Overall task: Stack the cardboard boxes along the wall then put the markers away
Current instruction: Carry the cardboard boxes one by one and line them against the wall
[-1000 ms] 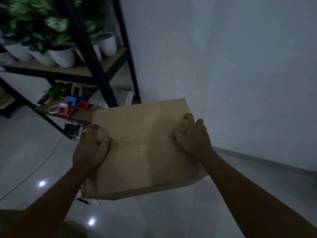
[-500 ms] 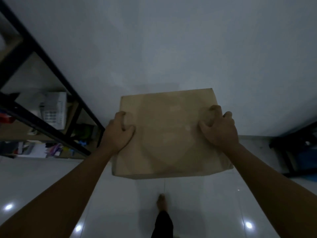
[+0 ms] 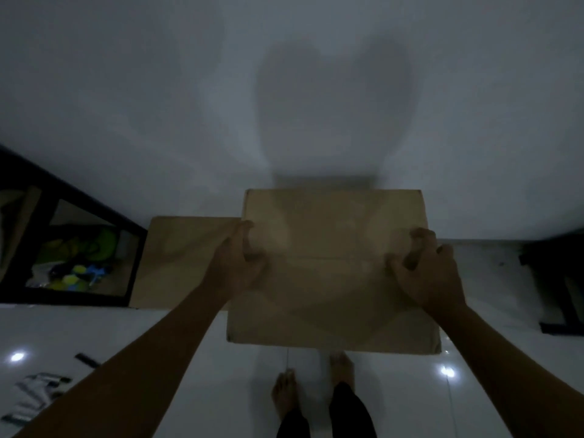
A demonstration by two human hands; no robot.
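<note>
Cardboard box point(image 3: 331, 270) above second box point(image 3: 183, 260), beside shelf point(image 3: 72, 248)

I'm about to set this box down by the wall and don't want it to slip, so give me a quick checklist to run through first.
1. Both hands hold the carried box: ok; the left hand grips its left edge and the right hand its right edge.
2. Box level: ok, the top looks roughly flat.
3. Close to the wall: ok, the far edge sits near it.
4. Lined up with the second box already at the wall: not ok, the carried one is off to its right.
5. Landing spot free: cannot tell, the box hides the floor beneath.
6. Feet out of the way: ok, they are nearer than the box's near edge.
</note>
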